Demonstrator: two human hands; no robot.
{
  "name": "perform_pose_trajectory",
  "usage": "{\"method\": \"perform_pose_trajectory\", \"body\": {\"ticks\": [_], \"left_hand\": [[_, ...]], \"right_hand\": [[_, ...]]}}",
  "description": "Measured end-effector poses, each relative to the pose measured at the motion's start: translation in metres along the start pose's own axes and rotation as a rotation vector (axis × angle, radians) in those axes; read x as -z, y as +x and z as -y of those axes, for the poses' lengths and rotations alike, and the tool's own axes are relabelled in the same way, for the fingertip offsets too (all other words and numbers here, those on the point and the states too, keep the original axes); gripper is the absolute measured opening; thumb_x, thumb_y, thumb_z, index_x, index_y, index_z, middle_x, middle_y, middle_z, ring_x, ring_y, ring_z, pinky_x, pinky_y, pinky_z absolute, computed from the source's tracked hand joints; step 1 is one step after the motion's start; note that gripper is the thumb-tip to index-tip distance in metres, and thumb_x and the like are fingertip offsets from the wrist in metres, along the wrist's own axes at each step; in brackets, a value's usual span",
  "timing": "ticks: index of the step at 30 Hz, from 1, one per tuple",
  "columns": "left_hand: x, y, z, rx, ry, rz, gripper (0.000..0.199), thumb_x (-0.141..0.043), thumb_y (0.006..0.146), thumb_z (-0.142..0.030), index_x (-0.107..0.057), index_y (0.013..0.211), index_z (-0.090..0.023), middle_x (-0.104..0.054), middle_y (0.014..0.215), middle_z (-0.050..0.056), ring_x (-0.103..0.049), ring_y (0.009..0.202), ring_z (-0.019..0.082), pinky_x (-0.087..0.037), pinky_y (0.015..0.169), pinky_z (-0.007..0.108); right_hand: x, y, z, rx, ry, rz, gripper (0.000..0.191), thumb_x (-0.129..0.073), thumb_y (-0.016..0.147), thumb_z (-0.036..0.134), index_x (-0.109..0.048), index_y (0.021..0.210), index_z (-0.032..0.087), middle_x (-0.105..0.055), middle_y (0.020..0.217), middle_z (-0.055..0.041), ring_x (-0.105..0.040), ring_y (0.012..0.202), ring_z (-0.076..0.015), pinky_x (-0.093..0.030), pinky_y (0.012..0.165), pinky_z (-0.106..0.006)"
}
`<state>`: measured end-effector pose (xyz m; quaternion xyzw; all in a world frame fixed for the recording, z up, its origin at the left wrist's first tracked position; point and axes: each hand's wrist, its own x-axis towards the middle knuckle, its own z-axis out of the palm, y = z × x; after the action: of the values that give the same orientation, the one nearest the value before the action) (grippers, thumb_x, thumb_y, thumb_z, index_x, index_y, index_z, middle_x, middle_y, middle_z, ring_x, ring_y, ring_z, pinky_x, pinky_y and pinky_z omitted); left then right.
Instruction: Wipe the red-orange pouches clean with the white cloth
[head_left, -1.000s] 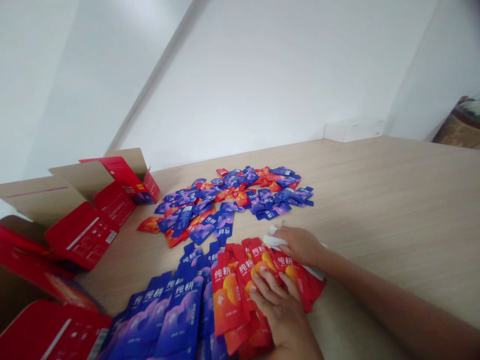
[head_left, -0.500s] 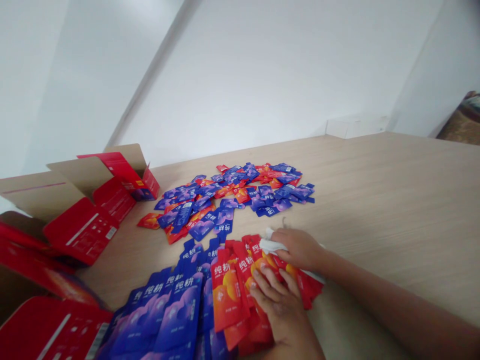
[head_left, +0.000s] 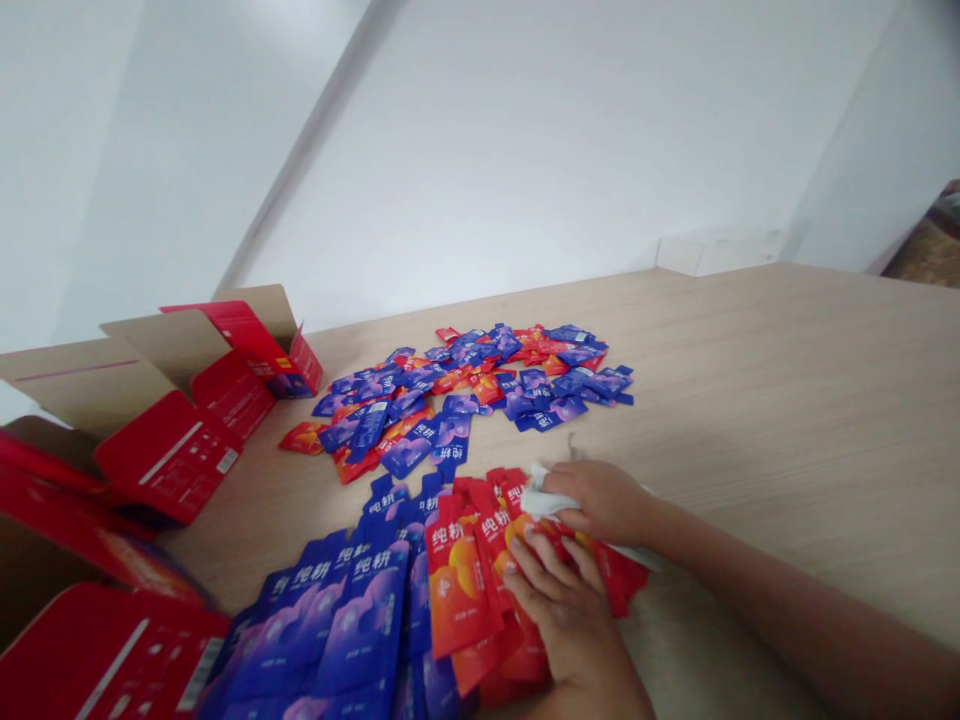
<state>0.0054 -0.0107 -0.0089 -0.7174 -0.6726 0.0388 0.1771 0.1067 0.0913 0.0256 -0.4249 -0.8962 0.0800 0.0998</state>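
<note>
Free room: the light wooden table (head_left: pixel 757 400) right of frame, running back to a low white box (head_left: pixel 716 253) by the far wall. Passage there meets only the right hand (head_left: pixel 604 503), pinching a white wipe (head_left: pixel 541 495), and its forearm. Centre, the loose sachet pile (head_left: pixel 480 390) blocks the direct way back; only a narrow strip of wood separates it from the lower rows of blue sachets (head_left: pixel 352 620) and red sachets (head_left: pixel 457 580), where the left hand (head_left: pixel 559 625) lies. Far left, open red cartons (head_left: pixel 169 455) wall off the side, with a slim wood lane beside the pile.
</note>
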Motion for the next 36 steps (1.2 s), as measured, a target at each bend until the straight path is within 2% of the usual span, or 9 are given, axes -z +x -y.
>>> {"method": "perform_pose_trajectory", "body": {"ticks": [3,6,10,15,19,22,26,30,36], "left_hand": [[0.002,0.000,0.000,-0.004,0.028,-0.022,0.038,-0.047,0.086,-0.008,-0.064,0.115,-0.026,-0.057,0.124,0.022,-0.050,0.114,0.040,-0.040,0.089,0.065],[0.002,0.000,0.001,-0.001,0.049,-0.039,0.037,-0.048,0.086,-0.010,-0.065,0.114,-0.027,-0.058,0.123,0.022,-0.051,0.113,0.040,-0.041,0.089,0.065],[0.001,-0.001,0.000,-0.005,0.072,-0.033,0.036,-0.049,0.086,-0.012,-0.064,0.115,-0.027,-0.057,0.124,0.021,-0.050,0.114,0.040,-0.040,0.090,0.065],[-0.001,-0.001,-0.001,-0.025,0.080,0.014,0.038,-0.047,0.087,-0.012,-0.062,0.118,-0.028,-0.060,0.123,0.017,-0.050,0.115,0.039,-0.038,0.090,0.067],[0.000,-0.001,-0.001,-0.017,0.081,-0.002,0.036,-0.047,0.087,-0.013,-0.063,0.116,-0.028,-0.058,0.125,0.018,-0.050,0.115,0.038,-0.040,0.090,0.065],[0.001,-0.001,-0.001,-0.003,0.070,-0.007,0.036,-0.048,0.087,-0.012,-0.063,0.116,-0.027,-0.058,0.125,0.020,-0.050,0.115,0.038,-0.039,0.091,0.065],[0.003,-0.001,-0.001,0.007,0.052,-0.005,0.039,-0.050,0.085,-0.009,-0.063,0.116,-0.029,-0.056,0.126,0.021,-0.048,0.116,0.041,-0.040,0.090,0.064],[0.006,-0.001,-0.002,0.007,0.039,0.016,0.041,-0.048,0.085,-0.008,-0.063,0.117,-0.028,-0.058,0.124,0.020,-0.048,0.116,0.041,-0.039,0.090,0.065],[0.008,0.000,-0.001,0.009,0.037,0.027,0.039,-0.049,0.085,-0.009,-0.064,0.116,-0.027,-0.056,0.126,0.021,-0.047,0.116,0.041,-0.039,0.091,0.064]], "right_hand": [[-0.003,0.003,-0.016,-0.080,-0.036,-0.017,0.019,-0.051,0.082,0.027,-0.062,0.096,0.019,-0.063,0.091,-0.0061,-0.057,0.082,-0.0201,-0.039,0.072,-0.028],[-0.001,0.000,-0.025,-0.092,-0.041,-0.086,0.028,-0.047,0.085,0.027,-0.062,0.108,0.020,-0.062,0.098,-0.0081,-0.056,0.089,-0.0220,-0.040,0.078,-0.031],[0.005,-0.007,-0.011,-0.038,-0.022,-0.200,0.043,-0.045,0.084,0.023,-0.055,0.126,0.024,-0.056,0.112,-0.0104,-0.053,0.096,-0.0235,-0.038,0.085,-0.035],[0.005,-0.005,0.008,0.141,0.031,-0.048,0.037,-0.047,0.085,0.024,-0.061,0.118,0.029,-0.054,0.115,-0.0089,-0.052,0.098,-0.0235,-0.038,0.085,-0.034],[-0.003,0.000,-0.008,-0.011,-0.041,-0.027,0.039,-0.045,0.083,0.019,-0.061,0.118,0.028,-0.057,0.110,-0.0091,-0.053,0.092,-0.0225,-0.039,0.082,-0.034],[-0.005,-0.002,-0.021,-0.093,-0.100,-0.087,0.043,-0.045,0.081,0.018,-0.059,0.121,0.026,-0.056,0.111,-0.0101,-0.053,0.093,-0.0230,-0.039,0.084,-0.036],[-0.001,-0.008,-0.009,-0.034,-0.098,-0.220,0.044,-0.046,0.082,0.021,-0.057,0.125,0.024,-0.055,0.111,-0.0111,-0.051,0.096,-0.0239,-0.037,0.086,-0.037],[0.002,-0.007,0.010,0.135,-0.050,-0.081,0.038,-0.049,0.083,0.025,-0.059,0.120,0.028,-0.056,0.112,-0.0091,-0.051,0.097,-0.0241,-0.037,0.085,-0.036],[-0.003,0.002,-0.015,-0.063,-0.083,-0.009,0.040,-0.047,0.082,0.019,-0.060,0.119,0.025,-0.057,0.108,-0.0103,-0.054,0.091,-0.0234,-0.039,0.081,-0.035]]}}
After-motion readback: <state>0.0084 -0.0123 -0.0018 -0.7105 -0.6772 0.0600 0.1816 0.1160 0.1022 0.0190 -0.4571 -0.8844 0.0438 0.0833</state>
